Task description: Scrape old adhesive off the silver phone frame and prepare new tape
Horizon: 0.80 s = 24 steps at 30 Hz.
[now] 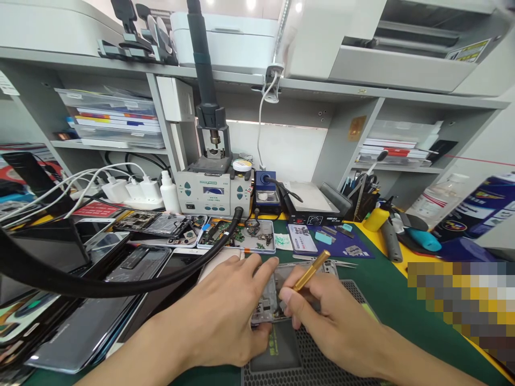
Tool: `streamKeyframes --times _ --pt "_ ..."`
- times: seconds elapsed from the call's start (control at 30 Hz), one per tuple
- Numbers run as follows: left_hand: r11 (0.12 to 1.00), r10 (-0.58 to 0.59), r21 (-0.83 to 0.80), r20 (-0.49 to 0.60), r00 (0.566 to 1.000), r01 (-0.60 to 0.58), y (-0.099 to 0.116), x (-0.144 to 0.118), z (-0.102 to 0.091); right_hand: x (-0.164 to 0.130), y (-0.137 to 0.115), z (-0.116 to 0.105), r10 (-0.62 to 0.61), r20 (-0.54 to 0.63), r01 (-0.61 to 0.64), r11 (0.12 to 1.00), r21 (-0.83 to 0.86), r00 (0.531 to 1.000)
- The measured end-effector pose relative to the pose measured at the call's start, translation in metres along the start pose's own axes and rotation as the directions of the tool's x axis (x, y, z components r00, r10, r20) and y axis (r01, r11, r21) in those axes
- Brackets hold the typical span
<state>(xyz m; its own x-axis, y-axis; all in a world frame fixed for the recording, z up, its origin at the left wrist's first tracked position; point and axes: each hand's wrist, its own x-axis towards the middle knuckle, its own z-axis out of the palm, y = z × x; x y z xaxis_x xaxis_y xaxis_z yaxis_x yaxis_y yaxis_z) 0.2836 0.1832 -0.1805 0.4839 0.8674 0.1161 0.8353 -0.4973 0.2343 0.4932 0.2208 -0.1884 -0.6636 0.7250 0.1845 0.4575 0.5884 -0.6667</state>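
My left hand (231, 308) spans the left part of an opened phone frame (267, 300), its fingers at the far side and its thumb at the near edge. In my right hand (330, 319) is a slim gold-handled tool (313, 271), pinched like a pen and slanting up to the right. Its tip points down at the phone's inside, where my fingers hide it. Under the phone lies a black honeycomb-patterned work mat (309, 356). Just beyond the frame, metal tweezers (338, 262) rest on the green mat (402, 300).
A thick black hose (153, 287) arcs across the left from the hot-air station (213, 193). Several phones (92, 316) are stacked at the left. A parts tray (237, 244) holds circuit boards. At the right stand a yellow bottle (377, 217) and a blue can (475, 209).
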Motion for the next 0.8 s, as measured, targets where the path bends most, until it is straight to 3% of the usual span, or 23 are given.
streamKeyframes --times 0.33,0.53,0.8 --pt "1.0 -0.017 0.001 0.078 0.997 0.017 0.004 0.002 -0.01 0.0 -0.001 -0.001 -0.014 0.034 0.015 0.999 -0.04 0.999" --pt "1.0 -0.022 -0.002 0.031 0.999 0.022 0.002 0.001 -0.002 -0.001 -0.005 -0.001 -0.037 0.023 0.039 0.996 -0.075 0.999" --pt "0.999 -0.034 -0.016 0.087 0.996 0.036 0.005 0.003 -0.011 -0.004 -0.006 -0.001 -0.086 0.036 0.092 0.979 -0.184 0.996"
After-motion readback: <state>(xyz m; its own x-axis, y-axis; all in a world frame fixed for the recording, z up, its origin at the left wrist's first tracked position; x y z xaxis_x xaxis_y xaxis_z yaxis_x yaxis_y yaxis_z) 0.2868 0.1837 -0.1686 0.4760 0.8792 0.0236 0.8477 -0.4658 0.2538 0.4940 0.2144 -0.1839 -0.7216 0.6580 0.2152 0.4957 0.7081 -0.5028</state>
